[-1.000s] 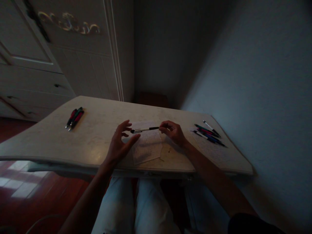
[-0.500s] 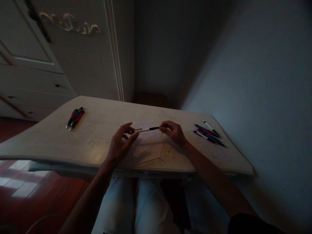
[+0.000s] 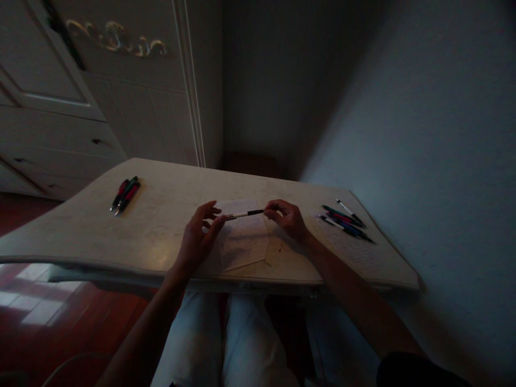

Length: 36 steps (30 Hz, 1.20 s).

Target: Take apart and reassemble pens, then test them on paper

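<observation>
A white pen with a black grip [image 3: 244, 214] lies level between my two hands, above a sheet of handwritten paper [image 3: 244, 244]. My left hand [image 3: 201, 228] pinches its clip end between thumb and forefinger, the other fingers partly spread. At the dark tip end, my right hand [image 3: 286, 217] has closed its thumb and fingertips on the pen. The pen's two ends are hidden by the fingers.
A bundle of red, green and black pens [image 3: 126, 195] lies at the table's left. Several more pens [image 3: 344, 223] rest at the right, partly over another written sheet [image 3: 355, 252]. The pale table [image 3: 169, 188] meets a wall on the right; a cabinet [image 3: 141, 118] stands behind.
My left thumb and fingers have closed in on the pen's clip end, covering more of it. My right hand keeps its hold in the same place.
</observation>
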Each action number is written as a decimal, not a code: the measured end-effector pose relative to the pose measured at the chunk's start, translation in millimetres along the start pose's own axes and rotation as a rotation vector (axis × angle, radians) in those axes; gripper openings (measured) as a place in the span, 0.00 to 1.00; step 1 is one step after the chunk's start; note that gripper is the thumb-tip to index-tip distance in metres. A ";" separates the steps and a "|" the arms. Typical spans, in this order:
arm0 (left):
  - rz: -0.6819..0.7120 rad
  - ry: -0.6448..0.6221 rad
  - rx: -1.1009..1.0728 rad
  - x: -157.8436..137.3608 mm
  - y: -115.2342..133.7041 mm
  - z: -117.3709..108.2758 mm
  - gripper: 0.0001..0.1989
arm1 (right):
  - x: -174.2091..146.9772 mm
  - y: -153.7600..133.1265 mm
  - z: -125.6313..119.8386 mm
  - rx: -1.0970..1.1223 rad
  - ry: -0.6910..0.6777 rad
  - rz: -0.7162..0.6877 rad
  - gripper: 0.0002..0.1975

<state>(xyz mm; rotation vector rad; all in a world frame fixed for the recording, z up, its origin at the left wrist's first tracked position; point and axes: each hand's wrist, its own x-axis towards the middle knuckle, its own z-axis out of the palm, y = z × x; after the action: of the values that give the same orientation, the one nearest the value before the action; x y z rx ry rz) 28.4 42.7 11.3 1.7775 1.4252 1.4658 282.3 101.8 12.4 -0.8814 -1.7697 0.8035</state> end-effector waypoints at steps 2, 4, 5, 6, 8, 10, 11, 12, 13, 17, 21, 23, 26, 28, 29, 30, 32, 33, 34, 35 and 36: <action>-0.059 -0.094 0.041 1.0 0.4 -0.9 0.21 | -0.1 1.0 -0.1 0.015 -0.005 0.003 0.07; -0.050 -0.160 0.053 1.6 -0.1 -1.1 0.22 | -0.2 1.3 0.0 0.025 -0.010 0.011 0.07; -0.027 -0.158 0.044 1.6 -0.6 -0.8 0.20 | -0.2 1.2 0.1 0.024 -0.012 0.015 0.07; 0.001 -0.135 0.031 1.5 -1.2 -0.5 0.17 | -0.2 1.1 0.2 0.018 -0.011 0.019 0.07; 0.050 -0.072 0.006 0.9 -2.1 0.4 0.13 | 0.1 0.9 0.5 -0.001 -0.008 0.019 0.07; 0.076 -0.038 0.004 0.0 -2.4 0.9 0.11 | 0.6 0.7 0.7 -0.025 0.001 0.017 0.07; 0.084 -0.034 0.004 -0.5 -2.4 0.8 0.11 | 0.8 0.6 0.8 -0.034 0.008 0.015 0.07; 0.087 -0.035 0.003 -0.9 -2.1 0.5 0.11 | 1.0 0.5 0.9 -0.042 0.015 0.012 0.08; 0.087 -0.035 0.003 -1.2 -1.8 0.1 0.11 | 1.2 0.2 0.9 -0.047 0.018 0.007 0.08; 0.087 -0.016 0.025 -1.5 -0.6 -1.9 0.10 | 1.1 -1.0 1.2 -0.066 -0.011 -0.039 0.08; 0.102 -0.011 0.028 -2.1 -1.0 -2.3 0.10 | 0.0 -1.0 1.2 -0.116 -0.077 -0.107 0.08; 0.119 -0.007 0.027 -2.9 -1.8 -1.8 0.09 | -0.4 -0.5 1.1 -0.163 -0.073 -0.136 0.08; 0.178 0.005 0.021 -4.2 -2.5 -1.0 0.08 | -1.0 0.0 1.5 -0.253 -0.067 -0.165 0.09; 0.204 0.014 0.035 -4.6 -1.7 -1.0 0.07 | -1.3 -0.1 2.5 -0.291 -0.079 -0.171 0.11; 0.210 0.020 0.047 -4.7 -0.9 -1.4 0.07 | -1.4 -0.4 3.1 -0.294 -0.088 -0.170 0.12; 0.219 0.026 0.060 -4.8 0.1 -1.8 0.07 | -1.6 -0.8 3.7 -0.287 -0.099 -0.164 0.12; 0.247 0.040 0.075 -5.1 2.4 -2.9 0.06 | -2.2 -2.2 5.0 -0.244 -0.127 -0.137 0.12; 0.263 0.049 0.078 -5.3 3.5 -3.4 0.06 | -2.6 -3.2 5.6 -0.213 -0.145 -0.110 0.12; 0.278 0.057 0.083 -5.7 4.4 -3.9 0.06 | -3.1 -4.2 6.1 -0.177 -0.165 -0.077 0.12; 0.291 0.064 0.091 -6.1 5.1 -4.2 0.06 | -3.7 -5.3 6.6 -0.139 -0.185 -0.040 0.13; 0.300 0.070 0.100 -6.5 5.6 -4.4 0.06 | -4.2 -6.5 7.0 -0.104 -0.203 -0.003 0.13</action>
<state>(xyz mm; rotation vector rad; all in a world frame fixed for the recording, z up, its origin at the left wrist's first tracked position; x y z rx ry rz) 27.5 33.7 14.4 2.0942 1.3294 1.6424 275.5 94.0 13.6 -0.8902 -2.0054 0.8294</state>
